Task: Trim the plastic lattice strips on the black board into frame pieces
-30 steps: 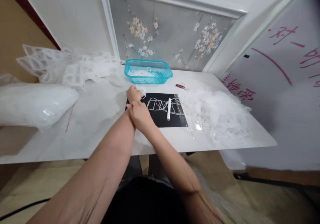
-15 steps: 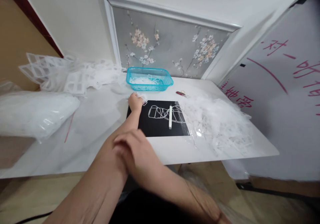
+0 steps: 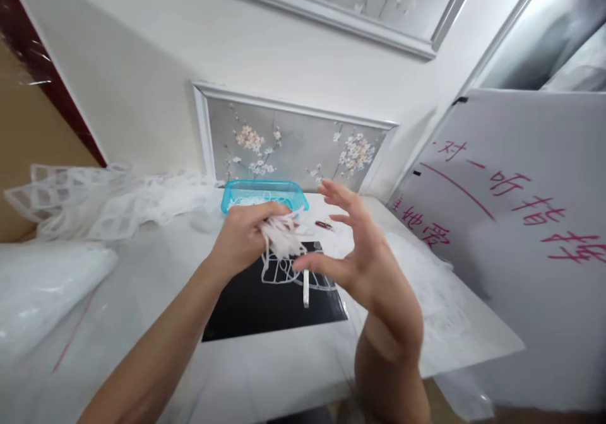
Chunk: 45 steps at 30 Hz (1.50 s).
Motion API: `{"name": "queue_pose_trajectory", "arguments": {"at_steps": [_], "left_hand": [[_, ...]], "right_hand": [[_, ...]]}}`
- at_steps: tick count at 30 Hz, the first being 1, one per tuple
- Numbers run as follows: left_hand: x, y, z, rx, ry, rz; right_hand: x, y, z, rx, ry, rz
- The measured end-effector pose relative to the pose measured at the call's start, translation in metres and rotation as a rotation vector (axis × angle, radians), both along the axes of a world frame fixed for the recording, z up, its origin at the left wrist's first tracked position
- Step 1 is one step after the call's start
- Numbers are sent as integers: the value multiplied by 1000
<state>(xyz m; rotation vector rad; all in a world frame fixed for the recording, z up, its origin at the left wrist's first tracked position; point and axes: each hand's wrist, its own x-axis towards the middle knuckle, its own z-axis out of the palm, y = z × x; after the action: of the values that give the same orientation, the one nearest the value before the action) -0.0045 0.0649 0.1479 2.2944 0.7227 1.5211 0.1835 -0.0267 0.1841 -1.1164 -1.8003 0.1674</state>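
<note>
A bunched-up clump of thin white plastic outline pieces (image 3: 284, 238) is gripped in my left hand (image 3: 240, 233), raised over the black mat (image 3: 260, 313). Just to its right, my right hand (image 3: 364, 257) is held up with fingers and thumb spread, its thumb close to the clump's lower edge. I cannot tell whether the thumb touches it. Flat on the mat lies a white openwork outline (image 3: 277, 274), partly hidden by the clump. A white stick-shaped object (image 3: 306, 291) lies across that outline's right part.
Behind my hands stands a blue plastic basket (image 3: 228, 197) with white pieces inside. A small red tool (image 3: 324, 224) lies right of it. Clear plastic and white pieces (image 3: 426, 285) cover the table's right side. Left are white openwork sheets (image 3: 118, 200) and a stuffed plastic bag (image 3: 47, 291).
The view has tilted up. My left hand has come up holding the white clump. My right hand has left the other forearm and opened on the right.
</note>
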Motion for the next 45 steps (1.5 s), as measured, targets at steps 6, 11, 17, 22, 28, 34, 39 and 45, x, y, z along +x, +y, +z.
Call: {"name": "queue_pose_trajectory", "arguments": {"at_steps": [6,11,17,22,28,34,39,45], "left_hand": [[-17,-35,20,388,-16,59],[-20,-36,21,278,-20,173],[-18,-32,26,-185,-33,104],[-19,-33,29,-321,-56,78],[-22,-33,29,-262,-77,76],[-22,-33,30,-124,-98,36],[-24,-30,29,215,-98,10],[-32,-40,30,502,14,165]], "right_hand": [[-4,-1,1,-128,27,227],[-11,2,-3,-101,141,199],[-12,12,-8,-158,384,205],[-13,20,-4,-270,442,278],[-11,21,-4,-317,479,314],[-10,19,-3,-380,464,337],[-9,21,-4,-420,574,410],[-11,23,-1,-493,661,522]]}}
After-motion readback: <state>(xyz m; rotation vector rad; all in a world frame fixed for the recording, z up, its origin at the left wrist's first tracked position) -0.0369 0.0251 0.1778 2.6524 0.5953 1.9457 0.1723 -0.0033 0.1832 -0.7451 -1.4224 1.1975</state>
